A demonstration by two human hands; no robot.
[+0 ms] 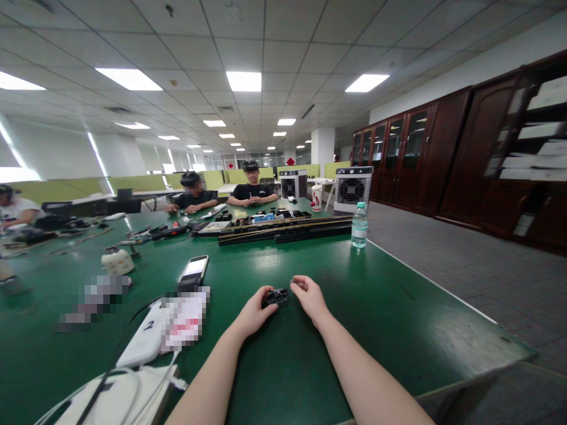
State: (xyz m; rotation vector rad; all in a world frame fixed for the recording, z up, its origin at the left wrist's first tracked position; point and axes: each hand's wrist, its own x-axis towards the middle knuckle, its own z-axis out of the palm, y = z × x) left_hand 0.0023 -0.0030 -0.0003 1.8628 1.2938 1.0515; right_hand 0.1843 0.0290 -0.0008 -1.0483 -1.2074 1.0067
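Note:
In my left hand (257,311) is a small dark part (277,296), black with some grey or see-through areas; its exact kind is too small to make out. The fingers and thumb close around its left side, just above the green table (354,330). To the right, my right hand (309,295) is raised beside the part, a small gap apart. Its thumb and fingertips are pinched together at the tip. Whatever sits in that pinch, if anything, is too small to name.
Left of my arms lie a phone (195,268), a white power bank (144,336) and cables. Black rails (314,231) stretch across the table ahead, near a water bottle (359,225). Two people (251,192) sit at the far side; another person (18,209) is at far left.

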